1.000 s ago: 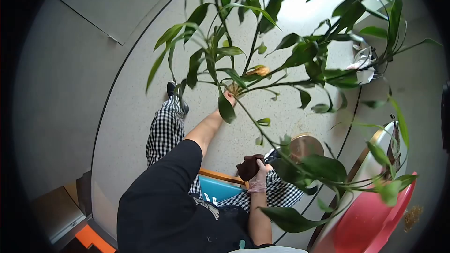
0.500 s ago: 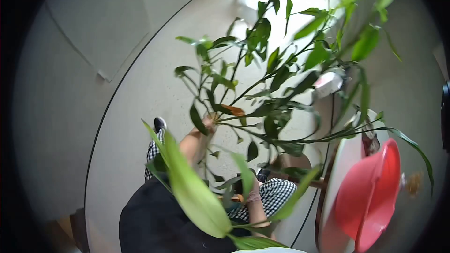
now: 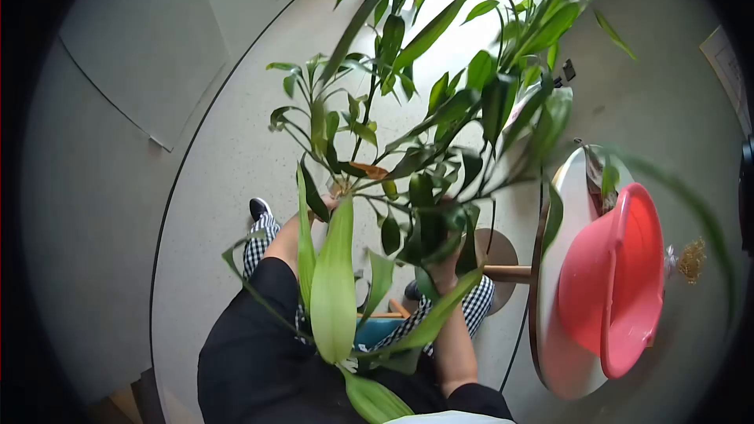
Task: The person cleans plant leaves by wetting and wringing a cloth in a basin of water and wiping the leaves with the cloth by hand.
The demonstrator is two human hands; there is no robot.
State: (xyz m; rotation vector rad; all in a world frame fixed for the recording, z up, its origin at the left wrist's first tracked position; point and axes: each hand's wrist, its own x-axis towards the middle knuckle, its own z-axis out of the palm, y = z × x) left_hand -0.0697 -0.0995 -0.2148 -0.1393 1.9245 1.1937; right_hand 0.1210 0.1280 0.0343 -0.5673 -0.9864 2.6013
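Observation:
A bunch of long leafy green stems [image 3: 428, 122] spreads across the view, with one brown leaf [image 3: 367, 170] near its base. My left hand [image 3: 330, 202] is closed around the gathered lower ends of the stems, partly covered by leaves. Among the lower right foliage is my right hand [image 3: 446, 263]; leaves hide its fingers, so its grip cannot be made out. Close to the camera, a broad light-green leaf [image 3: 333, 290] stands in front of my lap and hides part of it.
To the right, a pink basin [image 3: 597, 275] lies tipped on a round white table [image 3: 577, 377]. Beside it are a dried yellowish sprig [image 3: 692, 260] and a wrapped bundle [image 3: 601, 180]. A round brown base [image 3: 496, 267] stands on the floor. A wall [image 3: 102, 188] runs along the left.
My right hand has risen from near my lap into the foliage. My left hand has shifted slightly left, still on the stems, and the leaves have swung.

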